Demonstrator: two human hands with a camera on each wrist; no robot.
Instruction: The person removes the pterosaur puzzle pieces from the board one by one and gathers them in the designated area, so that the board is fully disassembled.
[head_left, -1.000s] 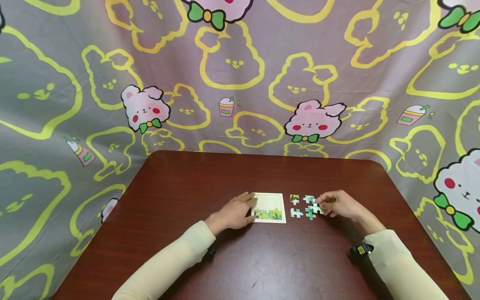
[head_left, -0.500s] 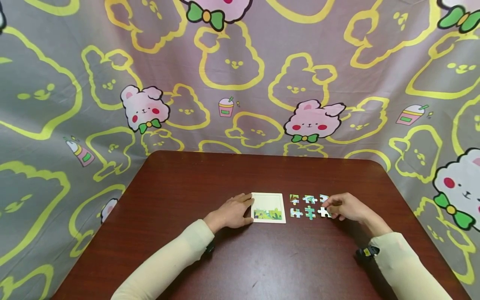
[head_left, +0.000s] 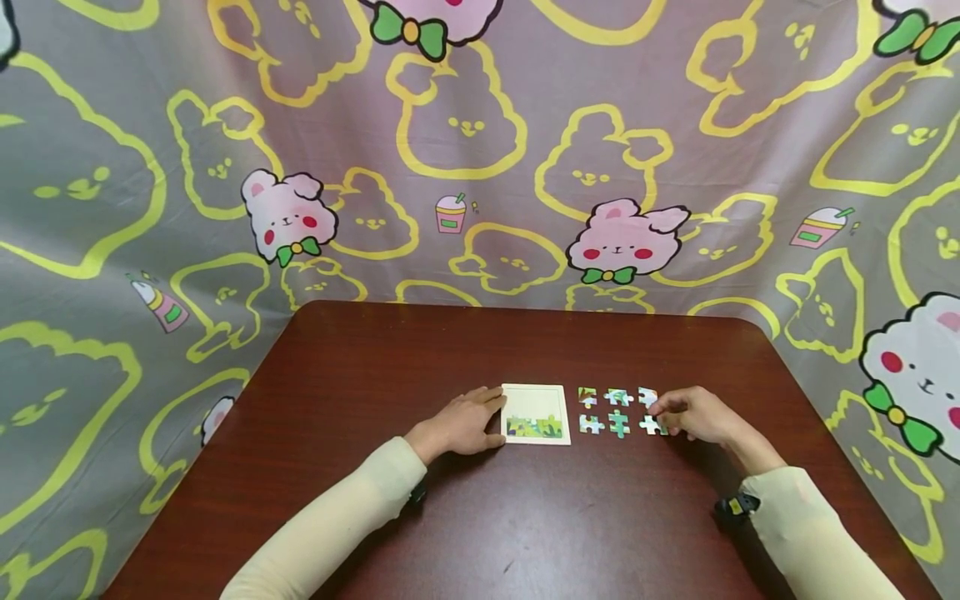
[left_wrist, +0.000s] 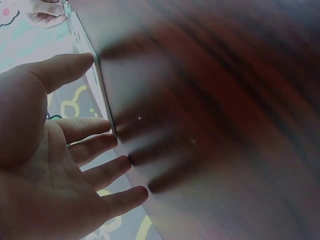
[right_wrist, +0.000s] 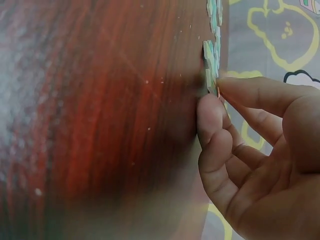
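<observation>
Left hand lies fingers spread, nearly straight, touching the tray's left edge; right hand, fingers curled, pinches the near-right piece of two rows of three, on the table right of the tray.

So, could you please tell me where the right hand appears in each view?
Head: right hand, right of centre, by the puzzle pieces.
Left wrist: right hand, small, near top left corner.
Right wrist: right hand, large, lower right.
Shared landmark: the brown table, in all three.
</observation>
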